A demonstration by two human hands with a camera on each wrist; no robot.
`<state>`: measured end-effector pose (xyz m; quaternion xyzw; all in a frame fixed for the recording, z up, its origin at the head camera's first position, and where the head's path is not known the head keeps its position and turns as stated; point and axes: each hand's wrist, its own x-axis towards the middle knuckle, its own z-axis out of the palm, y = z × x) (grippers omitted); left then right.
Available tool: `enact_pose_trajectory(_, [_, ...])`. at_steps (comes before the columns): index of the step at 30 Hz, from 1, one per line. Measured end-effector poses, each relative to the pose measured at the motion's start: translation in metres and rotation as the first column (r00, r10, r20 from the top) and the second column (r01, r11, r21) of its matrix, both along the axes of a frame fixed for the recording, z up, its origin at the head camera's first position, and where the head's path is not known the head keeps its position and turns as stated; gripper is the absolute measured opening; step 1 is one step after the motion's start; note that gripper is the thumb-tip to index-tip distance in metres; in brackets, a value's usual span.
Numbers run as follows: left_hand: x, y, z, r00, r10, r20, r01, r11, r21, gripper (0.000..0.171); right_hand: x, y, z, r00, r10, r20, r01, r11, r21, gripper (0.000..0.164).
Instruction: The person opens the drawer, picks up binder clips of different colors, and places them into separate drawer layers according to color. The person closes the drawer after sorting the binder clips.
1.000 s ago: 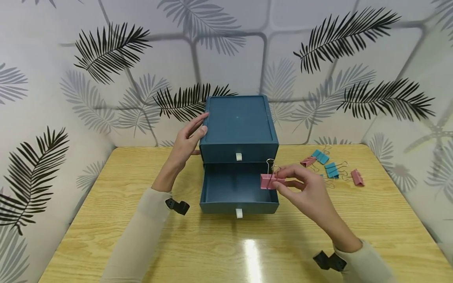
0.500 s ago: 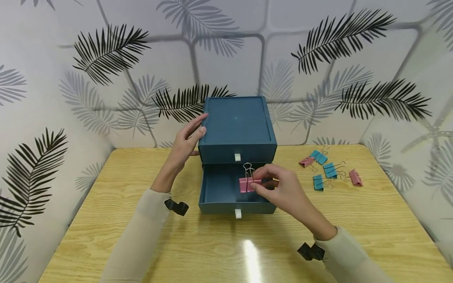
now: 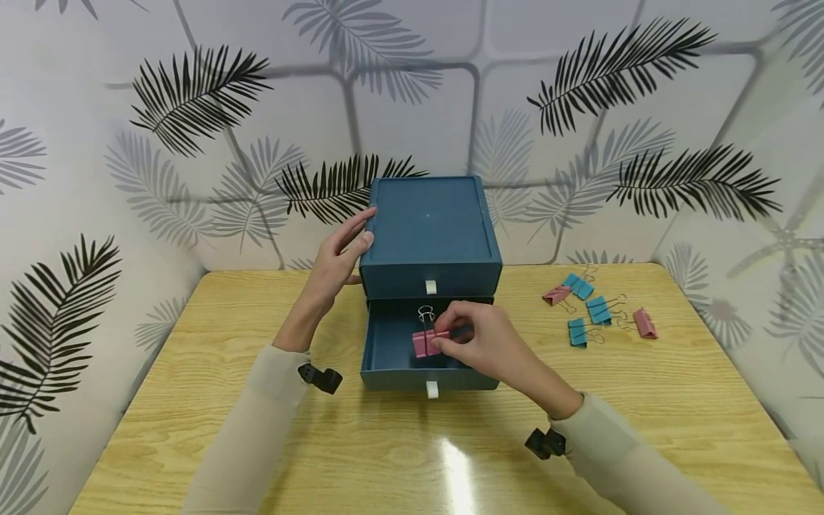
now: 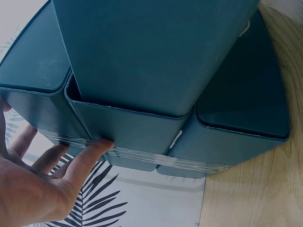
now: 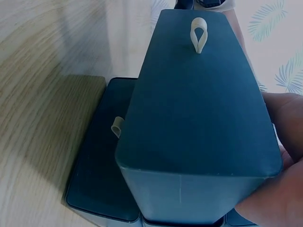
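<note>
The right hand (image 3: 491, 342) pinched the pink binder clip (image 3: 423, 345) by its right end, long edge sideways, in or just over the open lower drawer (image 3: 394, 380). The left hand (image 3: 335, 266), farther off, loosely touched the blue drawer box (image 3: 428, 222).

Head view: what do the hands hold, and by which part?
Right hand: a pink clip, by its right end. Left hand: nothing, only touching the drawer box.
</note>
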<state>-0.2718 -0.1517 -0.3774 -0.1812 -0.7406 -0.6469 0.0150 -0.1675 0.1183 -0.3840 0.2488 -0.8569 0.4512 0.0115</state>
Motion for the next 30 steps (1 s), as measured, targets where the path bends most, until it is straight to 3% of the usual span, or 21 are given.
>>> enact_pose_trajectory(6, [0.001, -0.001, 0.000, 1.000, 0.006, 0.007, -0.006, 1.000, 0.001, 0.050, -0.007, -0.008, 0.000, 0.999, 0.038, 0.008, -0.039, 0.994, 0.099, 0.014])
enact_pose_trajectory(16, [0.001, 0.000, 0.001, 1.000, -0.002, -0.003, 0.002, 1.000, -0.003, 0.050, -0.012, -0.013, -0.004, 0.993, 0.072, 0.089, -0.082, 0.991, 0.105, 0.011])
enact_pose_trajectory(30, [0.000, -0.001, 0.000, 1.000, -0.010, -0.015, 0.010, 1.000, -0.001, 0.050, -0.017, -0.029, -0.001, 0.981, 0.138, 0.133, -0.156, 0.979, 0.134, 0.009])
